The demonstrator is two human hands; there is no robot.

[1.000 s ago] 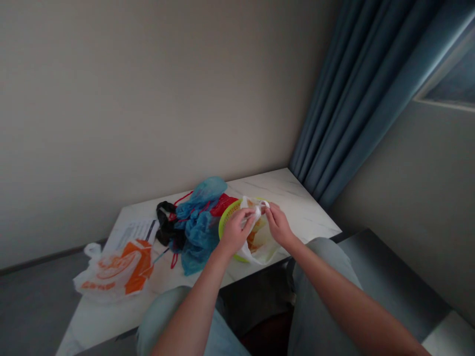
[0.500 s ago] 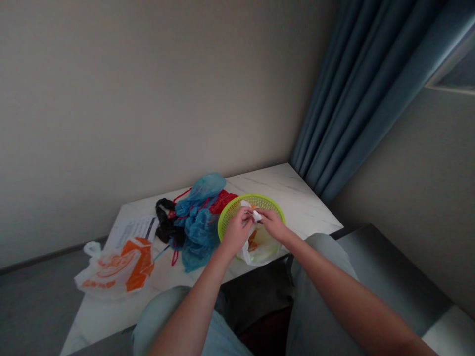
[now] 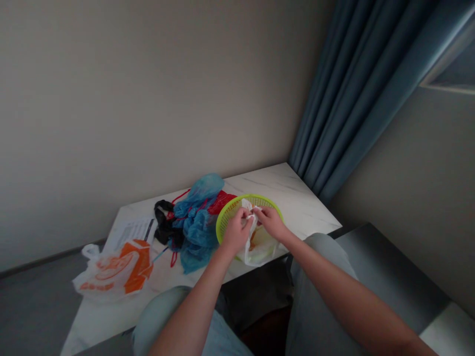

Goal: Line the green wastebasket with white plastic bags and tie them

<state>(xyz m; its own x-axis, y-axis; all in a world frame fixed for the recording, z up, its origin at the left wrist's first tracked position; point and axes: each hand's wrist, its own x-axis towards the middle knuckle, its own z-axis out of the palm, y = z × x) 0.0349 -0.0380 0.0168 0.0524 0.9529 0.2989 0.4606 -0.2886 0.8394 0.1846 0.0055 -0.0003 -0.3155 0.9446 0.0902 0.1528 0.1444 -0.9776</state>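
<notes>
Both of my hands pinch the gathered top of a white plastic bag (image 3: pixel 256 254) with orange print. My left hand (image 3: pixel 237 230) grips it from the left, and my right hand (image 3: pixel 272 222) from the right, their fingertips close together. The bag hangs over the near part of a lime-green mesh basket (image 3: pixel 221 222) and covers its front rim. Whether anything lies inside the bag, I cannot tell. Just left of the basket lie crumpled blue plastic bags (image 3: pixel 200 227), a red bag (image 3: pixel 221 202) and a black bag (image 3: pixel 163 222).
A white and orange plastic bag (image 3: pixel 115 269) lies at the left of the white marbled table (image 3: pixel 270 183), beside a printed sheet (image 3: pixel 129 232). The wall stands behind. A blue curtain (image 3: pixel 334 109) hangs at the right, and a dark surface (image 3: pixel 393 272) adjoins my knee.
The bunched white plastic between my fingertips has loosened and spread, and my fingers have shifted slightly on it. The view has moved a little; the other bags stay put.
</notes>
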